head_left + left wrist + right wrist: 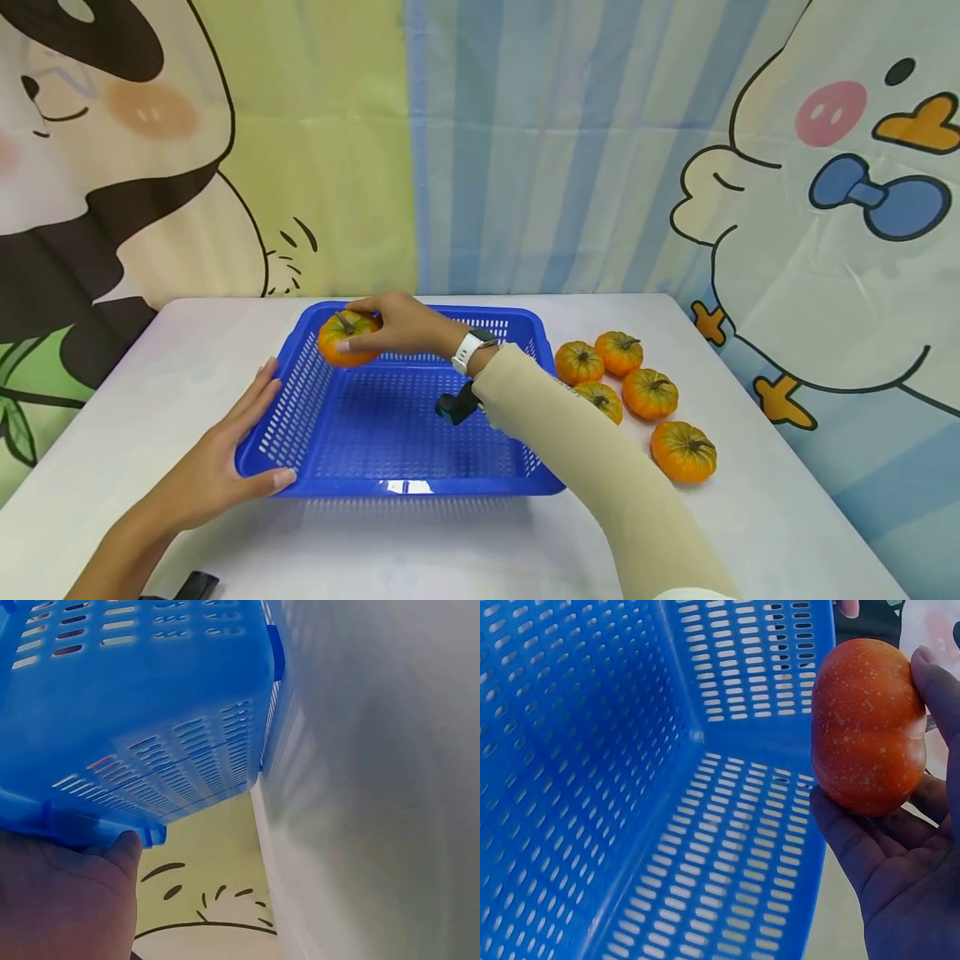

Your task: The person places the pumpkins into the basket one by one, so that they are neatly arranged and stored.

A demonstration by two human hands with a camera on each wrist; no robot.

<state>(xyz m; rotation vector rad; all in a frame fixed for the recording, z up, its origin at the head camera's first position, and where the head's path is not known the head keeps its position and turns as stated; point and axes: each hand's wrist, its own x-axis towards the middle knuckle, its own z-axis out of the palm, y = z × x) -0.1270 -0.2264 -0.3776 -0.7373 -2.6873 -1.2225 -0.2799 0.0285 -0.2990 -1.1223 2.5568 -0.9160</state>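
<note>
My right hand (401, 325) grips a small orange pumpkin (348, 338) by its sides, over the back left corner of a blue plastic basket (405, 486). In the right wrist view the pumpkin (870, 727) shows its smooth underside between thumb and fingers, level with the basket's upper rim. My left hand (225, 454) lies along the basket's left side, thumb at the front left corner and fingers up the left rim. The left wrist view has this hand (67, 900) against the rim, with the slotted basket wall (187, 765) above it. Nothing lies on the visible basket floor.
Several orange pumpkins (650, 394) sit on the white table (600, 550) to the right of the basket, partly behind my right forearm. The nearest pumpkin (683, 452) stands a little apart. A cartoon-printed curtain (525, 150) hangs behind the table.
</note>
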